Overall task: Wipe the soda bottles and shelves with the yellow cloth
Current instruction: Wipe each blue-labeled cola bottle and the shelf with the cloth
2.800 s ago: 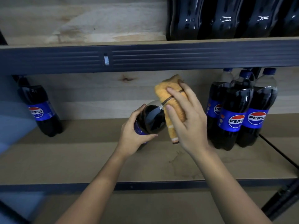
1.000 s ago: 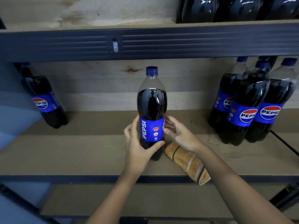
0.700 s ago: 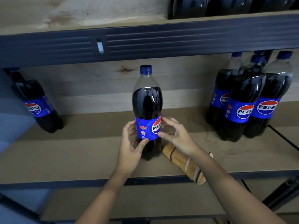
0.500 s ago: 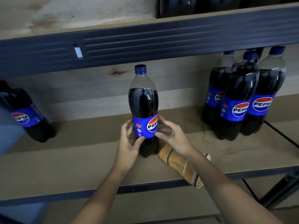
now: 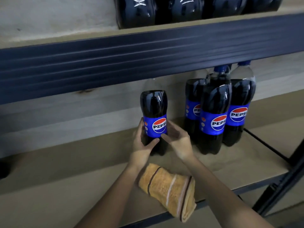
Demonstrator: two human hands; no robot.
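Cupping an upright dark cola bottle with a blue Pepsi label (image 5: pixel 154 122) from both sides, the left hand (image 5: pixel 142 142) curls round its lower body, thumb across the front, while the right hand (image 5: pixel 177 139) lies against the label with loosely spread fingers. The folded yellow striped cloth (image 5: pixel 167 190) lies on the brown board shelf (image 5: pixel 65 186), near the front edge between the forearms. Compared with half a second ago, the bottle stands farther back and nearer the three-bottle cluster (image 5: pixel 218 112); the cloth is now apart from it.
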